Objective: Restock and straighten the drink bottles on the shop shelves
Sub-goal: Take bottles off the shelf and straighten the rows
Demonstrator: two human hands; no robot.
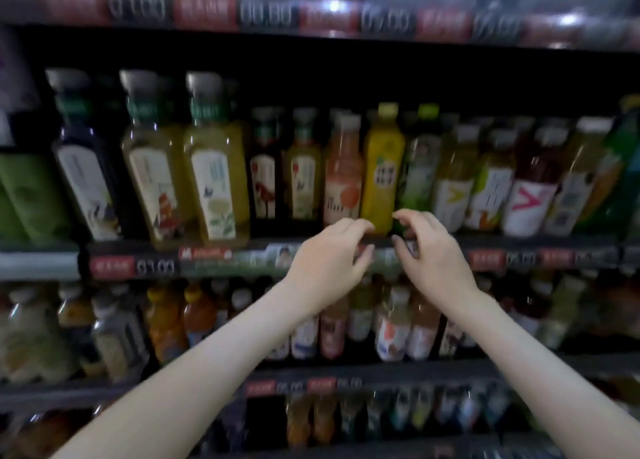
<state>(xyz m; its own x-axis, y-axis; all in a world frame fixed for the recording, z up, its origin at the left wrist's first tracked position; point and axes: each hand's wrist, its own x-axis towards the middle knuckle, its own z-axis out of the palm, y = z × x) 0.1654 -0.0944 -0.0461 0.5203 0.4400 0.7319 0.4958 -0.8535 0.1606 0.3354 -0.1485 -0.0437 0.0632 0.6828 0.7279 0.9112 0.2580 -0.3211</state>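
Note:
A yellow drink bottle (381,171) with a yellow cap stands upright at the front of the middle shelf (214,247), between an orange-pink bottle (343,178) and a green-labelled bottle (417,171). My left hand (329,261) and my right hand (429,251) are raised just below and in front of its base, one on each side. Both have loosely curled fingers and hold nothing. Their fingertips are near the bottle's foot and the shelf's front rail; the frame is blurred, so contact is unclear.
Taller square bottles (214,168) fill the shelf's left part, and bottles with V labels (530,181) its right. Price tags (135,266) line the shelf rails. The shelves below hold several more bottles (394,320). An upper shelf edge (329,19) hangs overhead.

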